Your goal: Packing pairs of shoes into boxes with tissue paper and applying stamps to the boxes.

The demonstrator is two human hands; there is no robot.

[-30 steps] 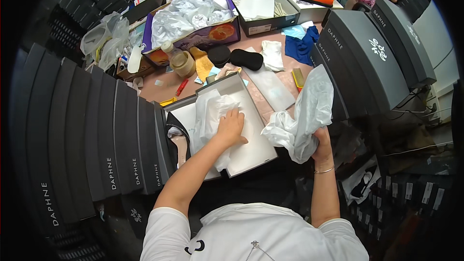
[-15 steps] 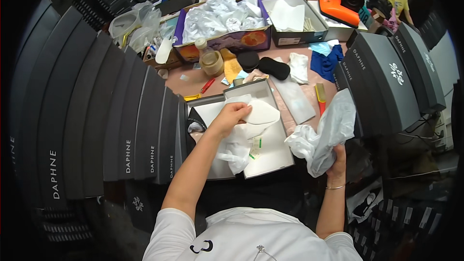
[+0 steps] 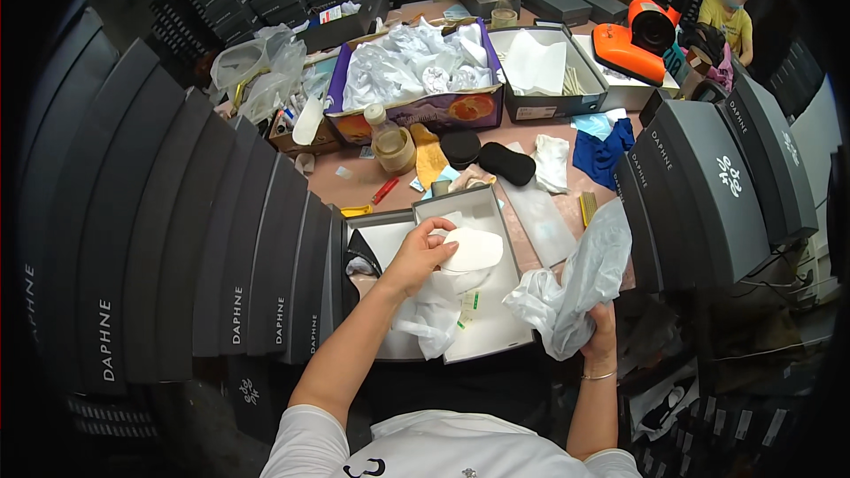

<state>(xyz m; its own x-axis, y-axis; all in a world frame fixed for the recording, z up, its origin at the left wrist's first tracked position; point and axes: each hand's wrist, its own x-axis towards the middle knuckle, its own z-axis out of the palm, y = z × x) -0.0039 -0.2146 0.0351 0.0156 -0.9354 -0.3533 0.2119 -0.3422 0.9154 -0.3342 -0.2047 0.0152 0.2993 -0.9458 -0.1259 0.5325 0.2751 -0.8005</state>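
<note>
My left hand (image 3: 414,261) pinches a flat white sheet with rounded corners (image 3: 475,250) between thumb and fingers. It is over an open dark shoebox with a white inside (image 3: 500,323), whose lid and base seem to lie side by side. A black shoe (image 3: 360,250) shows at the box's left end, partly hidden. Crumpled white wrapping (image 3: 431,326) hangs below my left hand, over the box. To the right of the box, my right hand (image 3: 601,334) is closed around the lower end of a crumpled, translucent whitish bag (image 3: 580,288).
Grey shoeboxes (image 3: 212,248) stand in a long row on the left, and more (image 3: 699,195) on the right. Behind the open box are a black oval pad (image 3: 506,163), a glue jar (image 3: 392,149), a purple carton of white wrapping (image 3: 416,112) and an orange blower (image 3: 630,51). Two people are farther back.
The view has tilted up, so everything sits lower and a person handling a box shows at the back. The white sheet has turned a little in my left hand. My right hand keeps the bag.
</note>
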